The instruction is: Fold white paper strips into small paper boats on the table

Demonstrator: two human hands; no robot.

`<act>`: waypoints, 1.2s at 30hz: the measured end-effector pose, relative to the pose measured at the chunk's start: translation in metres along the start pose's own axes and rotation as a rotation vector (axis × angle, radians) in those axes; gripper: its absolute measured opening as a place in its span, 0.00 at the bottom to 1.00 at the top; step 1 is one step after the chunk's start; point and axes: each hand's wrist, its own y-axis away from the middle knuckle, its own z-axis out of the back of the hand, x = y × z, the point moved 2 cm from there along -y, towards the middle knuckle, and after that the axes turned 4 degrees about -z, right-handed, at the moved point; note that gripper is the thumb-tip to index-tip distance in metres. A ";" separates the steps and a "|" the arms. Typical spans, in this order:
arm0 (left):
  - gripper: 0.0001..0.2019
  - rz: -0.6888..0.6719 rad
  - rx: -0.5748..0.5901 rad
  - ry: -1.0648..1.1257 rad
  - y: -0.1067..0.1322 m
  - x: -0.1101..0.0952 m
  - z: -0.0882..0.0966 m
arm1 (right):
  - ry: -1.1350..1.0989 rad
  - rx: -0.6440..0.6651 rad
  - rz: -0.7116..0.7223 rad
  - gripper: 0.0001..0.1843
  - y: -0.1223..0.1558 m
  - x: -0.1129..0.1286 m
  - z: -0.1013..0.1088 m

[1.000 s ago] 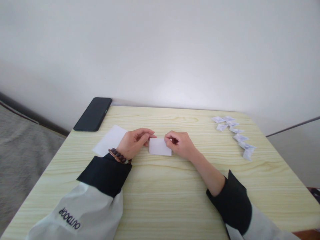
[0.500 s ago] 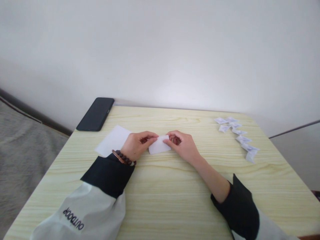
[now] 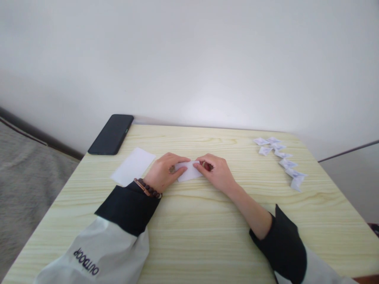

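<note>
A small white piece of paper [image 3: 189,172], seemingly folded, lies between my two hands over the middle of the table. My left hand [image 3: 166,170] grips its left side, the thumb on the near face and the index finger along the top edge. On the opposite side, my right hand [image 3: 213,169] pinches the upper right corner between thumb and fingers. The fingers behind the paper are partly hidden. Just left of my left hand a flat white sheet [image 3: 132,165] rests on the table, its near end close to the dark cuff.
A black smartphone [image 3: 111,135] lies at the table's far left corner. Several small folded paper pieces [image 3: 286,163] form a crooked line at the right. The wooden-patterned table [image 3: 201,236] meets a white wall [image 3: 189,63]; grey fabric [image 3: 26,189] shows beyond its left edge.
My left hand's thumb and index finger have shifted right along the paper, with the thumb lower and the index finger reaching farther over the top edge. My right hand has barely moved.
</note>
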 end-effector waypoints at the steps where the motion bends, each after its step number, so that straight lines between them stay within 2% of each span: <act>1: 0.13 -0.053 -0.020 -0.034 0.000 0.001 0.000 | 0.003 -0.011 0.001 0.08 0.000 -0.001 0.000; 4: 0.13 -0.145 -0.050 -0.127 0.001 0.005 -0.002 | 0.029 -0.052 -0.019 0.08 0.000 -0.003 -0.001; 10: 0.13 -0.180 0.008 -0.286 0.002 0.004 -0.005 | 0.101 -0.067 -0.031 0.08 0.002 -0.007 -0.001; 12: 0.13 -0.182 0.023 -0.327 0.002 0.003 -0.005 | 0.105 -0.050 0.022 0.08 0.003 -0.007 -0.001; 17: 0.14 -0.179 0.041 -0.357 0.003 0.004 -0.005 | 0.098 0.066 0.256 0.14 0.007 -0.006 0.003; 21: 0.14 -0.182 0.049 -0.333 0.003 0.005 -0.005 | 0.106 0.074 0.330 0.15 0.009 -0.010 0.006; 29: 0.13 -0.204 0.051 -0.363 0.003 0.005 -0.005 | 0.103 0.011 0.300 0.10 0.009 -0.011 0.005; 36: 0.14 -0.215 0.068 -0.390 0.004 0.005 -0.005 | 0.127 0.068 0.352 0.12 0.008 -0.007 0.010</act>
